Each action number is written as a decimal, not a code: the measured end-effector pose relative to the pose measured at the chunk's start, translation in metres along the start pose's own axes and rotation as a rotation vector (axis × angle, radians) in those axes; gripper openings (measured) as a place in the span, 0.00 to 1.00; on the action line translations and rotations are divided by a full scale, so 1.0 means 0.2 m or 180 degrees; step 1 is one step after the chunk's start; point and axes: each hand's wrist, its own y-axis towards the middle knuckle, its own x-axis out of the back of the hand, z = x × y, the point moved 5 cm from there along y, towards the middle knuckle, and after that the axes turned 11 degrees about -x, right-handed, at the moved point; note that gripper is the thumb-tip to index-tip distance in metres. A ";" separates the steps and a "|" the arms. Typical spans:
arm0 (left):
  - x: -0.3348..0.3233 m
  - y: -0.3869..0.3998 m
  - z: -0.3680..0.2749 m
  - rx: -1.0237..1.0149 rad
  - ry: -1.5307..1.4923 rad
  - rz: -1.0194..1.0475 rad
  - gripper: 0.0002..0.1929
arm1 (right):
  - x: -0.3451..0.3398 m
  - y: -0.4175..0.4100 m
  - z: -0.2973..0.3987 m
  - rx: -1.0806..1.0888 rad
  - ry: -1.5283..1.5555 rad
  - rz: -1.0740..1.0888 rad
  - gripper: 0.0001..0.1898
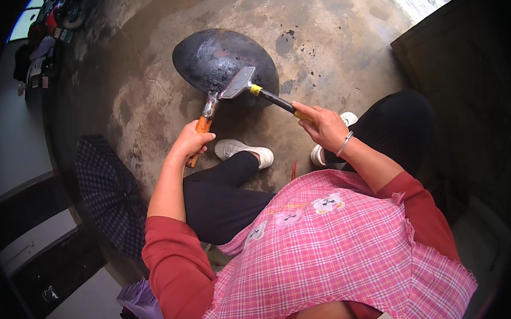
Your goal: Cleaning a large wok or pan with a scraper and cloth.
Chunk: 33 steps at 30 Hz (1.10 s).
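A blackened metal wok (215,53) is in front of me with its rounded underside showing. My left hand (192,141) grips its wooden handle (204,124), which joins the wok through a metal socket (210,104). In my right hand (324,125) is a long-handled scraper (274,98) with a black shaft and a yellow collar. Its wide grey head (239,83) lies against the wok's surface close to the handle socket. Dark, crusty residue covers the wok near there. Whatever is inside the wok is hidden from view.
Black flakes (291,32) are scattered over the concrete floor (340,38) right of the wok. An open checked umbrella (105,189) stands at my left. A dark panel (440,50) rises at the right. Parked scooters (40,62) are at the far left.
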 end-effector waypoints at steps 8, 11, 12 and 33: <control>0.01 -0.02 0.00 0.0068 -0.0060 -0.0038 0.14 | -0.01 -0.01 0.00 -0.0074 -0.0107 0.0028 0.24; -0.01 -0.01 -0.01 0.0040 -0.0052 -0.0086 0.12 | -0.06 -0.01 -0.03 -0.0187 -0.0029 0.0068 0.23; -0.01 -0.01 -0.01 0.0039 -0.0073 -0.0129 0.12 | -0.06 -0.01 -0.02 -0.0161 0.0110 0.0028 0.23; -0.04 -0.01 -0.02 0.0101 -0.0482 0.0231 0.13 | 0.05 -0.03 0.02 -0.0276 -0.0213 0.0069 0.23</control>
